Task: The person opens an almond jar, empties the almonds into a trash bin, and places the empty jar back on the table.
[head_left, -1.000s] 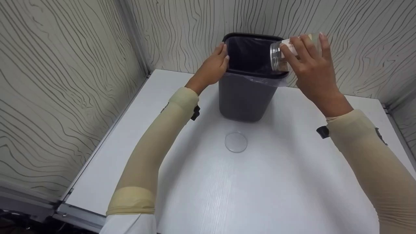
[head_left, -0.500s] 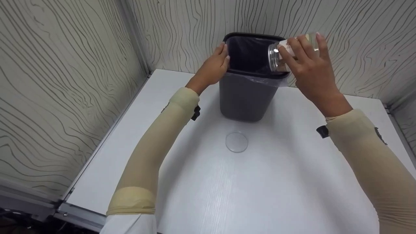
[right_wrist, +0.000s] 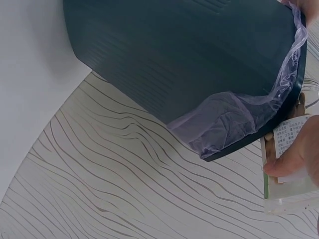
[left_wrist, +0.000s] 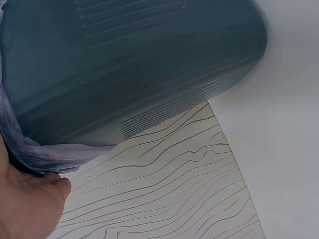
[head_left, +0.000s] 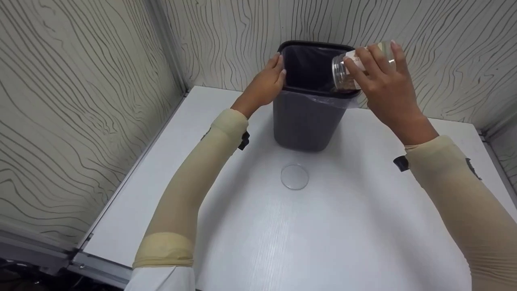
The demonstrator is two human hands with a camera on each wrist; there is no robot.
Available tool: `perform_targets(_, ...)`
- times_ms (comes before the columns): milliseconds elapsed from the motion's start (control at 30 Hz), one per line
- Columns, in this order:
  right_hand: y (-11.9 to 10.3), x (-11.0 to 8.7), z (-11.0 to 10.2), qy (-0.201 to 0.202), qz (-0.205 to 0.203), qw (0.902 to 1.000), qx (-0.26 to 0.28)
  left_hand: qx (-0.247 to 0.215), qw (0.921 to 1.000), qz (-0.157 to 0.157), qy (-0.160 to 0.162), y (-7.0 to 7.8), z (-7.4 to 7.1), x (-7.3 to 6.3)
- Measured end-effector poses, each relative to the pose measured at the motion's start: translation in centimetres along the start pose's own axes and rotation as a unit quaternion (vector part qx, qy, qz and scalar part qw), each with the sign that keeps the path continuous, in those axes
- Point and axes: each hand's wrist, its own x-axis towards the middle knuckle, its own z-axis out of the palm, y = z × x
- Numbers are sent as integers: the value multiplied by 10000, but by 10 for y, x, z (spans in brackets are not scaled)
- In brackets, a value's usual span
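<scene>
A dark grey trash bin (head_left: 305, 123) stands upright at the back of the table, lined with a thin clear bag (right_wrist: 227, 117) folded over its rim. My left hand (head_left: 264, 83) grips the rim on its left side. Over the right side of the opening, my right hand (head_left: 387, 87) holds a clear jar (head_left: 339, 72) tipped on its side, mouth towards the bin. Brown pieces and a printed label (right_wrist: 286, 134) show on the jar in the right wrist view. The inside of the bin is too dark to make out.
A clear round lid (head_left: 295, 176) lies flat on the white table (head_left: 323, 234), in front of the bin. Wood-patterned panels (head_left: 226, 40) rise behind the table and along its left side.
The jar has tipped further and moved slightly left over the opening, and brown contents have come nearer its mouth. My left hand keeps its hold on the rim.
</scene>
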Motion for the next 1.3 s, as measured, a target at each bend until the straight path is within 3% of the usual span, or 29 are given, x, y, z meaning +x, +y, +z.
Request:
perform_targets(400,1,0,-2,-281,-81,9995,-117,-25,10000,45,11,-1,0,0)
perform_targets(767,0,2,0,-71,-174,9998,-95,-2,10000,53,38,0,-1,-1)
perform_targets(1000,-1,3,-4,-431,-258,9982,-339,-4,9999,110,119,0,0,-1)
perform_targets(1300,0,4,-4,-485,-371,9973,-406,34,9998,146,148,-1,0,-1)
